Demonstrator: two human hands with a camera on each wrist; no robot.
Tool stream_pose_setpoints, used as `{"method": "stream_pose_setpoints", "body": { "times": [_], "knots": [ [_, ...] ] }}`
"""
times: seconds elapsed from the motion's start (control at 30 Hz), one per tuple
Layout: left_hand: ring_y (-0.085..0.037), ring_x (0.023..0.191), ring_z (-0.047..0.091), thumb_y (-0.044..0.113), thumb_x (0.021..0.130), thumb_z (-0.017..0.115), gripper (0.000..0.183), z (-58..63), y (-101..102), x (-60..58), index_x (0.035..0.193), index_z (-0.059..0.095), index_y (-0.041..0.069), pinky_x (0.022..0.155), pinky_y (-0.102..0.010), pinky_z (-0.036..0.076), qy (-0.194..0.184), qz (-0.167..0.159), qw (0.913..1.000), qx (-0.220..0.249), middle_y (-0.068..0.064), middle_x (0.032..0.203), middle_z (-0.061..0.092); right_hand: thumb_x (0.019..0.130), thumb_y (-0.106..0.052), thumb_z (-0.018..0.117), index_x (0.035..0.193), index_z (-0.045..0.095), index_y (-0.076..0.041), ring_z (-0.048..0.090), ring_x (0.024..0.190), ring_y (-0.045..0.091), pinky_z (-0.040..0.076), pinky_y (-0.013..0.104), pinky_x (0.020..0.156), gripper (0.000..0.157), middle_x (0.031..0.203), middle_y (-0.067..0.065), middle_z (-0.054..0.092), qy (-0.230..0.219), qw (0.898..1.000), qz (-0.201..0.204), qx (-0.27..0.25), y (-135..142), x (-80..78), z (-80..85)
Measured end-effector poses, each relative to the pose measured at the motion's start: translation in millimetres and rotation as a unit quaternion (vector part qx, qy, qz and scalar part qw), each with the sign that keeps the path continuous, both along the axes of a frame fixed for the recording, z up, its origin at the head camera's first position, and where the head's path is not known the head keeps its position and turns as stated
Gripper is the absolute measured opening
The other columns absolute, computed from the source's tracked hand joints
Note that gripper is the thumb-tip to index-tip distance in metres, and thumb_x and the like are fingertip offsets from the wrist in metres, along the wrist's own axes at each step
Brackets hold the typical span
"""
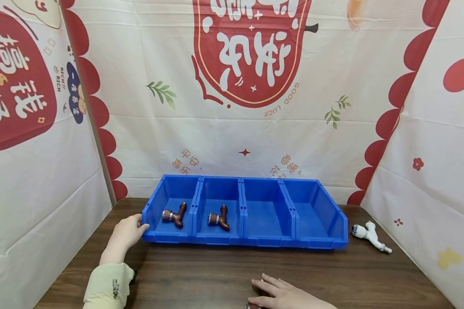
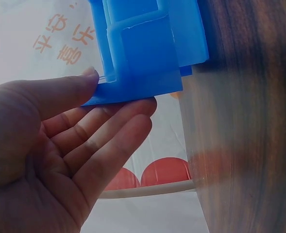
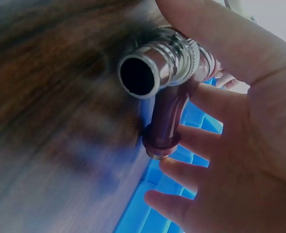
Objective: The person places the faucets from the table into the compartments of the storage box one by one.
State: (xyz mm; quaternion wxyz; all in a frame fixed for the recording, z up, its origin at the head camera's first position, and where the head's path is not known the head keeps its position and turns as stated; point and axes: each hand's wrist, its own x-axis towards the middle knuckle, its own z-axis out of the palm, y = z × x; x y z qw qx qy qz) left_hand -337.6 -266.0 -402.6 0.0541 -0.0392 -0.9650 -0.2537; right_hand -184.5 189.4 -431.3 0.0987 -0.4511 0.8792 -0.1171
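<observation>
A blue four-bay storage bin (image 1: 268, 241) stands at the back of the table. My left hand (image 1: 127, 234) pinches its left side wall, thumb on one face and fingers along the other in the left wrist view (image 2: 133, 73). Down at the front edge of the head view is my right hand (image 1: 284, 296). It holds a dark brown faucet (image 3: 167, 116) with a chrome collar and hollow chrome end, between thumb and fingers close over the tabletop. From the head, most of this faucet is hidden under the hand.
Brown faucets lie in the leftmost bay (image 1: 175, 216) and the second bay (image 1: 221, 219). A white faucet (image 1: 371, 236) rests on the wooden table (image 1: 201, 274), right of the bin. Printed cloth walls (image 1: 224, 133) enclose the table at the back and both sides.
</observation>
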Motion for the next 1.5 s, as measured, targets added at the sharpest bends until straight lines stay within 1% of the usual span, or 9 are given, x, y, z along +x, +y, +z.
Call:
{"method": "stream_pose_setpoints", "body": {
  "times": [0.13,0.37,0.6,0.67,0.87,1.0,1.23,1.4,1.5],
  "knots": [
    [-0.033,0.082,0.064,0.017,0.095,0.063,0.042,-0.8,-0.4,0.5,0.122,0.054,-0.013,0.078,-0.055,0.052,-0.002,0.002,1.0,0.001,-0.029,0.102,0.064,0.098,-0.052,0.046,0.141,0.05,-0.028,0.042,0.131,0.039,0.047,0.048,0.094,0.049,0.148,0.008,0.043,0.007,1.0,0.0,-0.005,-0.4,-0.3,-1.2],
    [-0.034,0.083,0.064,0.017,0.095,0.063,0.042,-0.4,-0.1,1.0,0.122,0.054,-0.014,0.078,-0.056,0.052,-0.001,0.001,1.0,0.0,-0.03,0.102,0.064,0.1,-0.047,0.045,0.13,0.059,-0.029,0.046,0.127,0.042,0.048,0.045,0.094,0.038,0.143,0.01,0.048,0.043,0.999,0.007,-0.012,-3.4,-1.9,-4.1],
    [-0.031,0.079,0.063,0.017,0.095,0.063,0.041,0.3,0.7,1.4,0.122,0.054,-0.013,0.077,-0.055,0.053,0.001,0.0,1.0,0.001,-0.028,0.1,0.064,0.098,-0.047,0.05,0.114,0.064,-0.032,0.048,0.126,0.039,0.049,0.044,0.092,0.026,0.14,0.007,0.051,0.027,0.999,-0.027,-0.019,-6.0,-1.7,-5.0],
    [-0.031,0.078,0.063,0.017,0.095,0.063,0.041,0.0,0.6,1.7,0.121,0.054,-0.013,0.077,-0.055,0.053,0.002,0.0,1.0,0.0,-0.027,0.098,0.065,0.097,-0.048,0.051,0.111,0.065,-0.032,0.049,0.125,0.038,0.049,0.044,0.091,0.025,0.139,0.006,0.053,0.029,0.999,-0.035,-0.016,-7.7,-1.4,-5.2],
    [-0.026,0.073,0.06,0.017,0.095,0.062,0.038,-0.9,0.4,2.2,0.118,0.056,-0.013,0.073,-0.052,0.054,0.002,-0.001,1.0,-0.001,-0.023,0.092,0.066,0.095,-0.05,0.053,0.115,0.066,-0.031,0.051,0.124,0.034,0.051,0.045,0.087,0.03,0.136,0.003,0.055,0.038,0.998,-0.052,-0.005,-11.5,0.0,-5.7],
    [-0.026,0.073,0.06,0.016,0.095,0.062,0.036,-0.4,0.3,1.7,0.116,0.057,-0.012,0.072,-0.051,0.054,0.007,-0.002,1.0,0.0,-0.022,0.091,0.066,0.094,-0.05,0.055,0.117,0.066,-0.029,0.052,0.123,0.033,0.052,0.045,0.086,0.033,0.136,0.002,0.055,0.045,0.997,-0.055,-0.003,-12.3,0.1,-5.1],
    [-0.027,0.074,0.06,0.017,0.095,0.063,0.037,0.6,0.6,1.3,0.117,0.057,-0.012,0.074,-0.052,0.054,0.009,-0.003,1.0,-0.001,-0.023,0.093,0.066,0.094,-0.047,0.057,0.117,0.068,-0.027,0.053,0.121,0.032,0.05,0.044,0.09,0.033,0.134,0.003,0.057,0.057,0.997,-0.05,-0.009,-12.3,-0.3,-2.5],
    [-0.029,0.076,0.062,0.017,0.095,0.063,0.039,0.1,0.5,1.4,0.119,0.056,-0.013,0.076,-0.054,0.053,0.003,-0.002,1.0,0.0,-0.025,0.095,0.065,0.094,-0.046,0.057,0.116,0.068,-0.027,0.054,0.12,0.031,0.05,0.045,0.089,0.031,0.133,0.002,0.057,0.059,0.997,-0.048,-0.009,-12.7,-0.2,-2.0],
    [-0.026,0.073,0.06,0.017,0.095,0.063,0.036,-0.2,-0.2,2.0,0.115,0.057,-0.012,0.07,-0.049,0.054,0.009,-0.005,0.9999,-0.001,-0.02,0.088,0.066,0.094,-0.047,0.057,0.114,0.068,-0.029,0.054,0.12,0.031,0.05,0.046,0.087,0.03,0.132,0.0,0.058,0.06,0.997,-0.052,-0.009,-13.2,-0.4,-3.4]
  ]
}}
